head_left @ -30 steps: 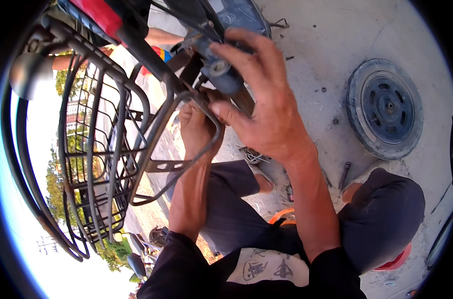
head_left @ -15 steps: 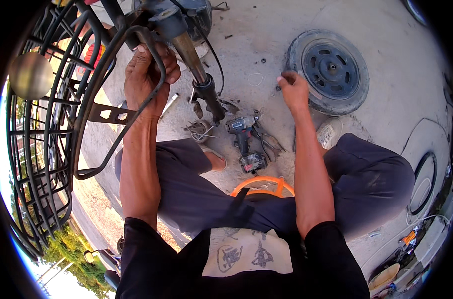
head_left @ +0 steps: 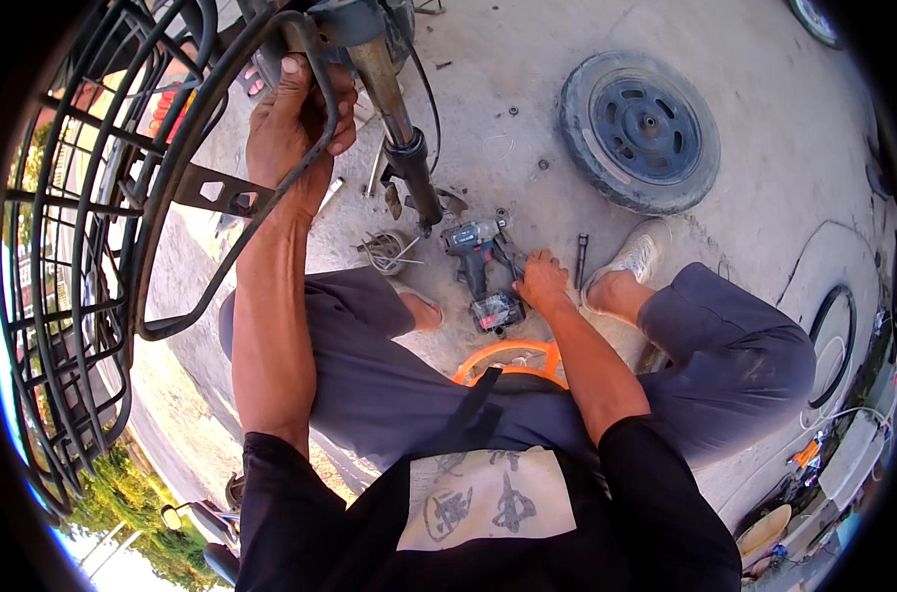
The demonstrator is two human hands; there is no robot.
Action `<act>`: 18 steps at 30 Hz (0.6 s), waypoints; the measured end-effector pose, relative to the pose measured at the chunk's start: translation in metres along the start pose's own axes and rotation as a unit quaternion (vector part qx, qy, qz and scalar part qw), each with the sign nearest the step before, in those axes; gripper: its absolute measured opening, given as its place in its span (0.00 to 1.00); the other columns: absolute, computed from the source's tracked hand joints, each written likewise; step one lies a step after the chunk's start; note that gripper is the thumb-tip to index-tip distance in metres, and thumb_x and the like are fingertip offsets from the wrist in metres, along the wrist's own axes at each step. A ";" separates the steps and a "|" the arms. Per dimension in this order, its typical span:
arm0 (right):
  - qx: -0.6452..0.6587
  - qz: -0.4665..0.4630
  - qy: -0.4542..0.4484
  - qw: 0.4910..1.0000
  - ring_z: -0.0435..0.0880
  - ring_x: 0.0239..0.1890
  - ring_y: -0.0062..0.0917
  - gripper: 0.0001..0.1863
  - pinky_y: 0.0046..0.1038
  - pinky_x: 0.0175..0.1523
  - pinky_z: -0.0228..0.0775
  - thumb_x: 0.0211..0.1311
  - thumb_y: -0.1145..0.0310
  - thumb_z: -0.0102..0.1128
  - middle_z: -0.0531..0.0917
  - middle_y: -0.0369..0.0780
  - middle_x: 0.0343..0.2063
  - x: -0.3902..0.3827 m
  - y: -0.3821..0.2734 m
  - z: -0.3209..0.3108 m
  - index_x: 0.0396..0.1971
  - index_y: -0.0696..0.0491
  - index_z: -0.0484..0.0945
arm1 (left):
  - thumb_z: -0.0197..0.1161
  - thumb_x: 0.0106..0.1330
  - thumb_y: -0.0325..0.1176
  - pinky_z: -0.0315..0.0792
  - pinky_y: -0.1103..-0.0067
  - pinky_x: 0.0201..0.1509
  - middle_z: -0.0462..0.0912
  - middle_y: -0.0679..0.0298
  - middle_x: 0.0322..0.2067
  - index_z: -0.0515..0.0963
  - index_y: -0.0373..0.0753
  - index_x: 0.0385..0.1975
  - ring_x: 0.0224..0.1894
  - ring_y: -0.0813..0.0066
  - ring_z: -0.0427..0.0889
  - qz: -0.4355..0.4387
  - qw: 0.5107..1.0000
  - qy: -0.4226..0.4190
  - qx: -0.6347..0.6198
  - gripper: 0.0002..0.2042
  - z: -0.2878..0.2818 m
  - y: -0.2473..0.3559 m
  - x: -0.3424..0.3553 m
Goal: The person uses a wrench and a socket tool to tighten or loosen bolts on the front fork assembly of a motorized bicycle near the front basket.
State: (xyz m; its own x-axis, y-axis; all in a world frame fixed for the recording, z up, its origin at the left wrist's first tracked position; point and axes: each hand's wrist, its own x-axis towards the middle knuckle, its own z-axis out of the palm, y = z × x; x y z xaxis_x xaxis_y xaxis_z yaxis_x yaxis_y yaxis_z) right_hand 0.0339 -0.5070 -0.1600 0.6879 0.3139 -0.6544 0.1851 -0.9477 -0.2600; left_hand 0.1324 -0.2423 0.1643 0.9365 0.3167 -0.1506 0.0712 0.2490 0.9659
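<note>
Black rack tubing (head_left: 162,330) crosses the curled left hand (head_left: 295,123), grip hidden. Cordless power tool (head_left: 476,259) sits on the ground (head_left: 498,99) beside the right hand (head_left: 544,281) (parked within reach, presumably); fingers bent, hold unclear.

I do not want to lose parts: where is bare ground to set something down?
Bare ground lies right of the wheel, above the right knee. Between the fork and wheel is another patch, with small bits. Crowded: around the drill, right hand and dark rod.
</note>
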 end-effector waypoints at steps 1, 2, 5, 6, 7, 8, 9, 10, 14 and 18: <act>0.008 -0.003 -0.010 1.000 0.74 0.58 0.42 0.35 0.46 0.55 0.72 0.51 0.55 0.73 0.73 0.44 0.53 0.002 0.000 0.004 0.55 0.55 0.70 | 0.47 0.77 0.49 0.58 0.84 0.25 0.65 0.66 0.24 0.73 0.34 0.35 0.26 0.80 0.62 0.017 1.000 -0.016 -0.007 0.21 -0.001 -0.001 0.002; -0.011 -0.009 0.002 1.000 0.75 0.57 0.41 0.36 0.46 0.54 0.72 0.50 0.55 0.74 0.72 0.43 0.53 0.005 -0.001 0.007 0.55 0.54 0.69 | 0.46 0.77 0.48 0.58 0.84 0.25 0.64 0.67 0.24 0.73 0.33 0.35 0.25 0.80 0.62 0.010 1.000 -0.010 -0.014 0.21 -0.002 -0.002 0.003; -0.037 -0.027 0.037 0.998 0.75 0.56 0.41 0.39 0.46 0.52 0.73 0.46 0.55 0.77 0.71 0.42 0.52 0.015 -0.005 0.016 0.56 0.52 0.66 | 0.48 0.77 0.47 0.58 0.83 0.23 0.71 0.61 0.23 0.75 0.32 0.34 0.22 0.78 0.65 0.011 1.000 -0.001 0.015 0.21 -0.004 -0.002 0.004; -0.044 -0.025 0.039 0.998 0.75 0.55 0.41 0.38 0.45 0.51 0.74 0.45 0.59 0.77 0.70 0.41 0.52 0.018 -0.005 0.018 0.55 0.51 0.66 | 0.48 0.77 0.47 0.59 0.83 0.22 0.72 0.59 0.22 0.75 0.32 0.34 0.21 0.77 0.66 0.018 1.000 0.000 0.014 0.21 -0.004 -0.002 0.003; -0.035 -0.010 0.040 0.999 0.76 0.54 0.40 0.37 0.45 0.51 0.74 0.43 0.63 0.76 0.70 0.41 0.52 0.022 -0.005 0.020 0.54 0.51 0.66 | 0.48 0.77 0.47 0.59 0.82 0.21 0.74 0.58 0.22 0.75 0.32 0.34 0.21 0.76 0.67 0.013 1.000 0.003 0.004 0.21 -0.004 -0.002 0.002; -0.034 -0.008 0.075 0.997 0.76 0.53 0.39 0.36 0.45 0.51 0.74 0.42 0.65 0.76 0.70 0.41 0.52 0.026 -0.002 0.019 0.53 0.50 0.67 | 0.48 0.76 0.47 0.60 0.82 0.21 0.74 0.58 0.22 0.75 0.31 0.34 0.21 0.76 0.68 0.028 1.000 -0.007 -0.001 0.21 -0.004 -0.003 0.002; -0.038 0.021 0.067 0.997 0.76 0.52 0.39 0.35 0.44 0.51 0.74 0.40 0.66 0.76 0.70 0.41 0.52 0.029 0.000 0.019 0.51 0.49 0.68 | 0.48 0.76 0.47 0.61 0.82 0.21 0.74 0.58 0.22 0.75 0.30 0.34 0.21 0.76 0.68 0.018 1.000 -0.005 -0.013 0.22 -0.004 -0.003 0.002; -0.035 0.003 0.104 0.994 0.76 0.52 0.39 0.35 0.44 0.51 0.74 0.40 0.66 0.76 0.70 0.41 0.52 0.032 0.003 0.018 0.51 0.49 0.68 | 0.48 0.76 0.47 0.61 0.83 0.21 0.74 0.58 0.22 0.75 0.30 0.34 0.21 0.76 0.69 0.027 1.000 -0.006 -0.015 0.22 -0.004 -0.004 0.001; -0.098 -0.146 0.202 0.963 0.77 0.51 0.37 0.23 0.41 0.48 0.76 0.45 0.69 0.70 0.74 0.42 0.48 0.036 0.012 0.021 0.44 0.51 0.73 | 0.51 0.76 0.46 0.62 0.84 0.20 0.75 0.58 0.23 0.76 0.29 0.33 0.22 0.76 0.71 0.030 0.999 -0.015 0.012 0.22 -0.006 -0.002 0.001; -0.080 -0.165 0.113 0.977 0.81 0.47 0.34 0.10 0.35 0.42 0.78 0.56 0.69 0.59 0.78 0.41 0.41 0.032 0.002 0.044 0.38 0.52 0.76 | 0.54 0.74 0.45 0.63 0.83 0.22 0.73 0.61 0.23 0.75 0.32 0.30 0.26 0.74 0.72 0.041 0.999 -0.005 0.033 0.19 -0.005 0.000 -0.001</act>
State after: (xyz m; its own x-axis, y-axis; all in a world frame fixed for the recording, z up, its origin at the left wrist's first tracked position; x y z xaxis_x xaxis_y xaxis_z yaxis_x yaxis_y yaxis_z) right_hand 0.0254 -0.4964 -0.2130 0.7070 0.5995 -0.3753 0.5168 -0.8001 -0.3045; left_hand 0.1296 -0.2379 0.1634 0.9435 0.3239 -0.0696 0.0173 0.1615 0.9867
